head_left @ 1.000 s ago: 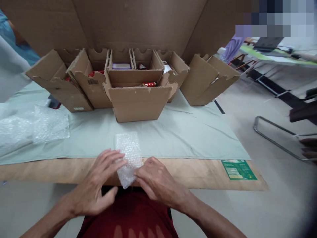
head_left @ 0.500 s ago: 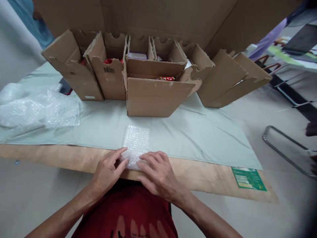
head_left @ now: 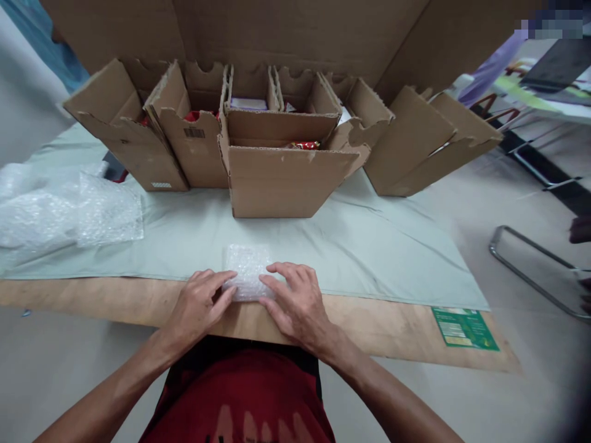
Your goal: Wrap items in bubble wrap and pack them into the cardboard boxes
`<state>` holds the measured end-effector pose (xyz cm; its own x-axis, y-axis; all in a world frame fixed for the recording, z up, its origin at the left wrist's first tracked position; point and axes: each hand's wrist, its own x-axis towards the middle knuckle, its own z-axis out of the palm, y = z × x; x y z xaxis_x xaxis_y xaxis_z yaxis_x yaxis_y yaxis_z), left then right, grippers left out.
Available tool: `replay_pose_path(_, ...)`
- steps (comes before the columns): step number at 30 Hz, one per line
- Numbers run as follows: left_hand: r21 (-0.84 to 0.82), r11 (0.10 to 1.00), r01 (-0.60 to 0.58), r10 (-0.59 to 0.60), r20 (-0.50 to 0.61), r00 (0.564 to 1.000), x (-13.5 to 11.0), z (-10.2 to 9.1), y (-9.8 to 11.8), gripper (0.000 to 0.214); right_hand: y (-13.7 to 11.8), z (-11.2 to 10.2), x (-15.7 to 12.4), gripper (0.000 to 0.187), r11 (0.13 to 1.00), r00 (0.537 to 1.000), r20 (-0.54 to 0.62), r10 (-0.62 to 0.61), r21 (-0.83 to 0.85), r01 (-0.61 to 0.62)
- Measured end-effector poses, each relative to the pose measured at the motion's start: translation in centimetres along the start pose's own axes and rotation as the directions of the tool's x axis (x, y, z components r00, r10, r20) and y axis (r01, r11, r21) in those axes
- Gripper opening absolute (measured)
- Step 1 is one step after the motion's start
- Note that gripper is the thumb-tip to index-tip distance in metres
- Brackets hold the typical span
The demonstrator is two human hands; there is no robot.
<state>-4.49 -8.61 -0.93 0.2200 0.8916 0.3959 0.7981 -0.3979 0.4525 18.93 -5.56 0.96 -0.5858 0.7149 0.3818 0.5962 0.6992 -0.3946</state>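
A small piece of bubble wrap [head_left: 247,271], rolled into a short bundle, lies at the near edge of the pale green cloth [head_left: 369,246]. My left hand [head_left: 198,307] presses its left end, fingers curled against it. My right hand [head_left: 295,301] covers its right end with fingers bent over the top. Whatever the wrap holds is hidden. Just beyond stands an open cardboard box [head_left: 281,184] with a red packet [head_left: 302,146] showing inside.
A row of open cardboard boxes [head_left: 184,141] lines the back before a tall cardboard wall. Loose bubble wrap [head_left: 69,215] is piled at the left. A green label [head_left: 464,328] sits on the wooden table edge [head_left: 92,301]. A metal chair frame [head_left: 530,271] stands at the right.
The bubble wrap has been rolled away from me and is now a shorter bundle. Both hands have moved forward with it from the table edge onto the cloth.
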Motion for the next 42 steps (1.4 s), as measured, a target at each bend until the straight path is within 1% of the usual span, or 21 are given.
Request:
replay_pose_path(2, 0.050, 0.998, 0.035, -0.035, -0.016, 0.999, 0.6, 0.5, -0.4, 0.024, 0.1, 0.2, 0.1, 0.025, 0.991, 0.993, 0.067, -0.097, -0.081, 0.102)
replay_pose_path(4, 0.028, 0.994, 0.106, -0.106, -0.033, 0.994, 0.6, 0.5, -0.4, 0.027, 0.4, 0.6, 0.4, 0.023, 0.987, 0.979, 0.157, -0.128, -0.077, 0.141)
replay_pose_path(7, -0.197, 0.925, 0.326, -0.342, -0.051, 0.938, -0.7, -0.1, 0.4, 0.037, 1.0, 0.8, 0.9, 0.020, 0.997, 0.993, 0.109, -0.037, 0.073, 0.030)
replay_pose_path(9, -0.423, 0.759, 0.495, -0.544, 0.006, 0.839, -1.8, -0.5, 1.5, 0.048, 1.2, 0.7, 1.1, 0.019, 0.963, 0.993, 0.042, 0.113, 0.242, -0.119)
replay_pose_path(11, -0.631, 0.499, 0.594, -0.674, 0.149, 0.724, -2.4, -0.6, 2.7, 0.060, 1.0, 0.3, 1.2, 0.019, 0.873, 0.958, 0.053, 0.282, 0.401, -0.279)
replay_pose_path(12, -0.709, 0.358, 0.608, -0.693, 0.235, 0.682, -2.4, -0.5, 3.2, 0.064, 0.7, 0.2, 1.2, 0.018, 0.811, 0.934, 0.095, 0.343, 0.471, -0.346)
replay_pose_path(14, -0.796, 0.122, 0.593, -0.659, 0.382, 0.648, -2.0, 0.0, 4.2, 0.068, 0.1, 0.0, 1.0, 0.018, 0.677, 0.897, 0.212, 0.388, 0.595, -0.433)
replay_pose_path(16, -0.822, 0.008, 0.569, -0.612, 0.446, 0.653, -1.1, 0.6, 4.7, 0.063, -0.4, -0.3, 0.7, 0.018, 0.603, 0.886, 0.286, 0.365, 0.653, -0.458)
replay_pose_path(17, -0.822, 0.009, 0.570, -0.608, 0.448, 0.656, -0.7, 0.7, 4.9, 0.058, -0.5, -0.5, 0.5, 0.018, 0.619, 0.892, 0.277, 0.357, 0.646, -0.448)
replay_pose_path(19, -0.790, 0.134, 0.599, -0.614, 0.408, 0.676, 0.1, 0.7, 5.0, 0.047, -0.2, -1.5, 0.3, 0.026, 0.714, 0.913, 0.203, 0.354, 0.572, -0.404)
replay_pose_path(21, -0.708, 0.376, 0.598, -0.565, 0.336, 0.753, 0.6, 0.4, 5.2, 0.034, 0.2, -2.8, 0.2, 0.060, 0.786, 0.932, 0.170, 0.321, 0.501, -0.362)
replay_pose_path(23, -0.611, 0.607, 0.507, -0.429, 0.285, 0.857, 1.0, 0.2, 5.6, 0.029, 0.5, -4.2, 0.4, 0.095, 0.807, 0.936, 0.251, 0.246, 0.481, -0.341)
replay_pose_path(24, -0.574, 0.690, 0.440, -0.357, 0.258, 0.898, 1.1, 0.1, 5.8, 0.030, 0.6, -4.8, 0.6, 0.102, 0.815, 0.931, 0.304, 0.203, 0.474, -0.333)
replay_pose_path(26, -0.518, 0.793, 0.322, -0.241, 0.219, 0.945, 1.4, 0.1, 6.3, 0.035, 0.5, -5.7, 1.2, 0.089, 0.841, 0.916, 0.367, 0.162, 0.434, -0.322)
replay_pose_path(29, -0.449, 0.882, 0.140, -0.071, 0.168, 0.983, 2.6, -0.6, 6.1, 0.038, 0.6, -6.8, 2.2, 0.038, 0.879, 0.917, 0.348, 0.194, 0.354, -0.321)
replay_pose_path(32, -0.268, 0.956, -0.122, 0.120, -0.024, 0.992, 5.8, -3.0, 4.8, 0.047, 1.3, -8.8, 3.2, 0.018, 0.908, 0.931, 0.290, 0.223, 0.284, -0.307)
replay_pose_path(35, 0.053, 0.962, -0.269, 0.273, -0.274, 0.922, 11.2, -5.9, 2.7, 0.055, 2.3, -11.8, 4.3, 0.008, 0.932, 0.960, 0.178, 0.216, 0.256, -0.257)
replay_pose_path(36, 0.150, 0.947, -0.285, 0.319, -0.321, 0.892, 13.2, -6.6, 2.0, 0.055, 2.6, -12.9, 4.8, 0.006, 0.941, 0.970, 0.118, 0.213, 0.244, -0.236)
replay_pose_path(38, 0.271, 0.921, -0.281, 0.362, -0.323, 0.875, 16.4, -7.1, 0.8, 0.046, 3.4, -15.0, 6.0, 0.005, 0.960, 0.974, -0.070, 0.217, 0.197, -0.200)
replay_pose_path(40, 0.311, 0.908, -0.282, 0.371, -0.280, 0.885, 18.3, -6.8, -0.1, 0.029, 4.2, -16.7, 7.5, 0.008, 0.971, 0.918, -0.322, 0.230, 0.143, -0.193)
replay_pose_path(42, 0.299, 0.905, -0.301, 0.380, -0.256, 0.889, 18.6, -6.2, -0.7, 0.018, 5.0, -18.0, 9.4, 0.014, 0.977, 0.813, -0.542, 0.215, 0.110, -0.185)
